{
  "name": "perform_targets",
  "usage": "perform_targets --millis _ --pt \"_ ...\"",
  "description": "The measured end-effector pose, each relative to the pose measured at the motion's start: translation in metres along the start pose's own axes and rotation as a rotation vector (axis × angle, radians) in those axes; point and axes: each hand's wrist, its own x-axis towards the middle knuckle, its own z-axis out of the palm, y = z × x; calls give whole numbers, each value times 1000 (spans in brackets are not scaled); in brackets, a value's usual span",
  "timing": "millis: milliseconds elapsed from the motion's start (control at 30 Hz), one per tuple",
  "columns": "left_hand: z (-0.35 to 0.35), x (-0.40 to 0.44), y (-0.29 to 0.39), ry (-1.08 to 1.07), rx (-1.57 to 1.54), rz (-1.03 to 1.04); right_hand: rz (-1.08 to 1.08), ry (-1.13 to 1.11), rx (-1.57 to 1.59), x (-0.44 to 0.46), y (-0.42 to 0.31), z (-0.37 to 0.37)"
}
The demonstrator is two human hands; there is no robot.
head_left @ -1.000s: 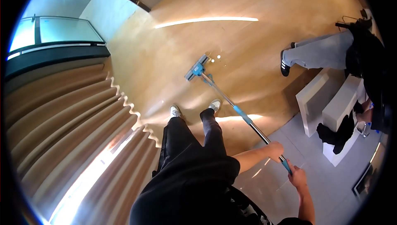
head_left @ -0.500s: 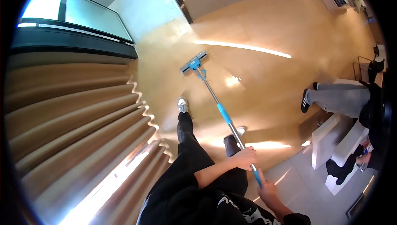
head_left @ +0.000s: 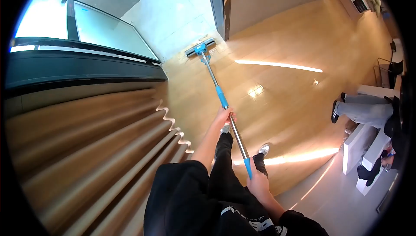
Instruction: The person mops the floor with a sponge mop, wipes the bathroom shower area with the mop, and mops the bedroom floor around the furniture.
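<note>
A mop with a metal pole and blue grips (head_left: 237, 134) runs from my body out to its flat blue-and-grey head (head_left: 199, 48), which rests on the wooden floor near the pale tiled doorway. My left hand (head_left: 225, 115) is wrapped round the pole just below the upper blue grip. Lower down, my right hand (head_left: 258, 184) is closed round the blue handle at the pole's near end. My two shoes stand on the floor on either side of the pole.
Brown curtains (head_left: 95, 162) hang at the left, below a dark-framed glass panel (head_left: 108, 32). A dark door frame edge (head_left: 223, 8) is ahead. On the right, a person in grey trousers (head_left: 364, 111) is beside white furniture (head_left: 357, 147).
The mop head has moved forward to the doorway's edge. My left hand has slid up the pole, away from my right hand. The view has shifted, and my feet have stepped.
</note>
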Motion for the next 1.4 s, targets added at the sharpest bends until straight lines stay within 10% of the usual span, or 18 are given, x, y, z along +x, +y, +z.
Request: perform_targets --millis 333,400,767,1067,1200,1333,1400 --pt "60 -4 -102 30 2 -170 19 27 125 -52 72 -32" --pt "67 -4 -108 107 -77 -65 346 -280 483 -49 61 -51" --pt "48 69 47 304 -214 72 -110 40 409 77 1 -60" --pt "14 89 266 264 -232 351 -93 -104 528 193 -142 -125" --pt "-17 70 406 188 -327 374 285 -785 1531 261 -291 -222" --pt "-30 67 584 -1 166 217 -3 -1221 2379 334 -415 -335" --pt "-7 2 666 364 497 716 292 -1278 2622 353 -475 -407"
